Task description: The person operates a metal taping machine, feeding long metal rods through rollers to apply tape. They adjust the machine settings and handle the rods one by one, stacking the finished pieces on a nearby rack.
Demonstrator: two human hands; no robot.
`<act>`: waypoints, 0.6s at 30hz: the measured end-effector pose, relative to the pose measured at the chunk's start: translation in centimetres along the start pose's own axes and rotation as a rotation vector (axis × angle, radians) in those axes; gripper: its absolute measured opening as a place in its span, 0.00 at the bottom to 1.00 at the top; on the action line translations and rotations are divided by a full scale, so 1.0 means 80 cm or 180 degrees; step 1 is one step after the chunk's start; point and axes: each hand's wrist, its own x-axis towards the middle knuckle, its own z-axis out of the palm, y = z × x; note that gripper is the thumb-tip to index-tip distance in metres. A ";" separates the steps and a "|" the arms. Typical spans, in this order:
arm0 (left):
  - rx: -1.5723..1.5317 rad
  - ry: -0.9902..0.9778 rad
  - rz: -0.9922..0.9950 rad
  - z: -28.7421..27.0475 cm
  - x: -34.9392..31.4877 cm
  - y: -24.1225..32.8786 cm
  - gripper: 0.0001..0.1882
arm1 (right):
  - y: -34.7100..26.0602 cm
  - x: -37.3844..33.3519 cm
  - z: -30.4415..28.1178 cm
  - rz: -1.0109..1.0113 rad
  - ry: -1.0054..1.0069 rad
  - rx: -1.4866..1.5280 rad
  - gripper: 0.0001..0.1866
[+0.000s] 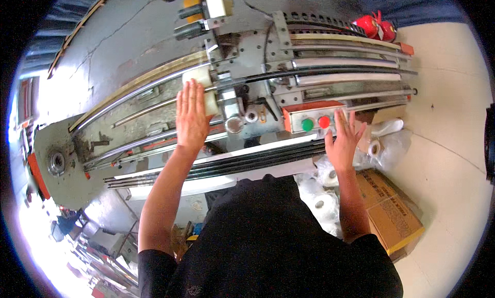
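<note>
My left hand (192,120) lies with its fingers stretched out and together, against a cream-white block (196,76) on the machine's metal rod. Part of that block is hidden beneath the fingers. Just right of it stands the machine's metal clamp-like carriage (228,99), with a long black rod (330,71) running rightward from it. My right hand (343,146) is spread at the right end of a red and white control box (309,117), fingertips over its edge. A green button (307,125) and a red button (324,122) show left of those fingers.
Several thin black rods (252,166) lie along the machine's near side. Clear-wrapped white rolls (320,201) and a cardboard box (389,210) are at the lower right. Red fire extinguishers (367,26) stand at the far right. A round end plate (56,162) closes the machine's left end.
</note>
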 end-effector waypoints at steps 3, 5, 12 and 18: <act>0.0058 -0.0098 -0.0032 0.003 -0.004 0.000 0.54 | -0.067 -0.027 0.019 -0.0744 -0.0096 0.0866 0.31; 0.0197 -0.0041 -0.0032 0.008 -0.010 -0.002 0.52 | -0.120 -0.052 0.041 -0.1395 -0.0480 0.1410 0.24; 0.0106 0.0417 0.0232 0.004 -0.017 -0.023 0.42 | -0.238 -0.034 0.075 -0.1905 -0.1490 0.2584 0.17; 0.0060 0.0538 0.0225 -0.022 -0.032 -0.030 0.38 | -0.283 -0.045 0.080 -0.2269 -0.2129 0.2705 0.20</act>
